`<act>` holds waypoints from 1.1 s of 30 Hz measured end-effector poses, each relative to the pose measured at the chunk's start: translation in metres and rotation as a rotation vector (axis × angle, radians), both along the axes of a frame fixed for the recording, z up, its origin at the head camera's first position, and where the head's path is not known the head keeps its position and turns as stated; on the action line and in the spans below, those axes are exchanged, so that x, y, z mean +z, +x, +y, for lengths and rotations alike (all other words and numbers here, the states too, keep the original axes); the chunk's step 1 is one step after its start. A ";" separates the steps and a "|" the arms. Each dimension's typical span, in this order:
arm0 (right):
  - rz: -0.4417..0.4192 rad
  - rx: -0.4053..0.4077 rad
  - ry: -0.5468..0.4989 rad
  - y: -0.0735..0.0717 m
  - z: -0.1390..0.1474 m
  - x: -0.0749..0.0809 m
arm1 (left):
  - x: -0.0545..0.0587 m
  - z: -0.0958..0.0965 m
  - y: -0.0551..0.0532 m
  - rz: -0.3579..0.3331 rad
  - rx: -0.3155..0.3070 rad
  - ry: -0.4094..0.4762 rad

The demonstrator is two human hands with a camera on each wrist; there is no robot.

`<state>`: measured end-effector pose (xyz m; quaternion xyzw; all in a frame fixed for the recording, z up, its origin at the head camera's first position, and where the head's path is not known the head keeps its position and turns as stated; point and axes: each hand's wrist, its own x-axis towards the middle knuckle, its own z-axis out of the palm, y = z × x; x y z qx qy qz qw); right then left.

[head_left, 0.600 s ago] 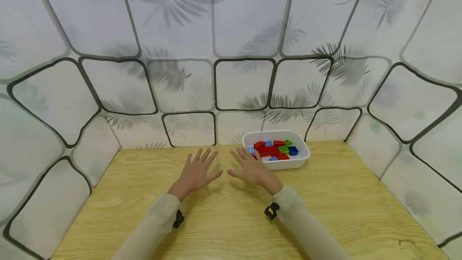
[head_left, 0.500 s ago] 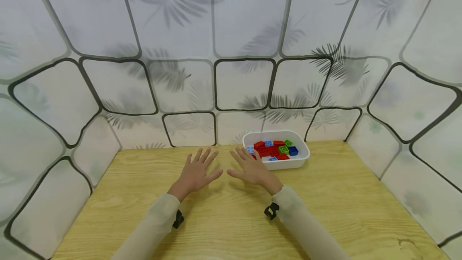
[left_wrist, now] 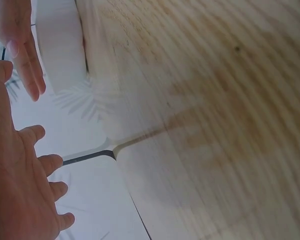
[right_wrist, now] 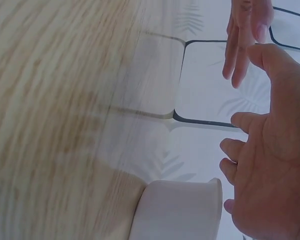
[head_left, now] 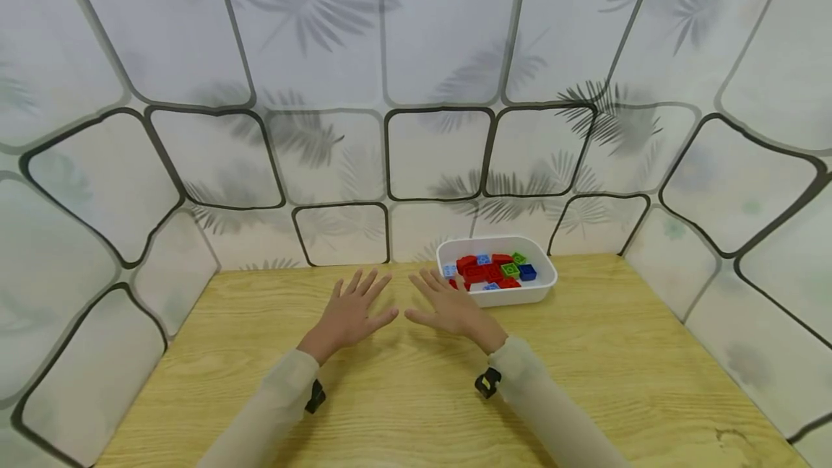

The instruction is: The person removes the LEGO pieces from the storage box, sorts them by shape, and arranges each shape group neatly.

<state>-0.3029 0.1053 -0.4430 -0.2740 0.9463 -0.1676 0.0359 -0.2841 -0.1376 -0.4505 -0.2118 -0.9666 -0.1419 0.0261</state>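
Observation:
Both hands hover palm down over the wooden table (head_left: 403, 396), fingers straight and spread, holding nothing. My left hand (head_left: 347, 316) is left of the middle, its thumb pointing toward the other hand. To its right, my right hand (head_left: 455, 313) overlaps the near left corner of a white tub (head_left: 513, 297) in the head view. Inside the tub lie several toy building bricks: red bricks (head_left: 474, 274), green bricks (head_left: 510, 270), light blue ones and a dark blue brick (head_left: 528, 272). The right wrist view shows the tub's side (right_wrist: 177, 210) beyond the right fingertips.
A pale wall covering (head_left: 435, 157) with dark outlines and leaf prints rises behind the table and along both sides. The tub stands close to the table's back edge. Small black devices (head_left: 487, 383) sit under both wrists.
Both hands have shifted very slightly toward the left and nearer the body, fingers still spread. The head view has tilted a touch. The tub and bricks stay where they were.

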 end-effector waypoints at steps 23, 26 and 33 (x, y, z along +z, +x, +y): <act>0.046 0.206 -0.006 0.025 0.038 -0.005 | -0.008 0.009 0.024 -0.060 -0.076 0.164; 0.051 0.203 -0.057 0.024 0.059 0.005 | -0.006 0.022 0.021 -0.085 -0.067 0.264; -0.002 0.067 -0.202 0.016 0.114 0.035 | -0.001 0.058 0.011 -0.237 -0.013 0.613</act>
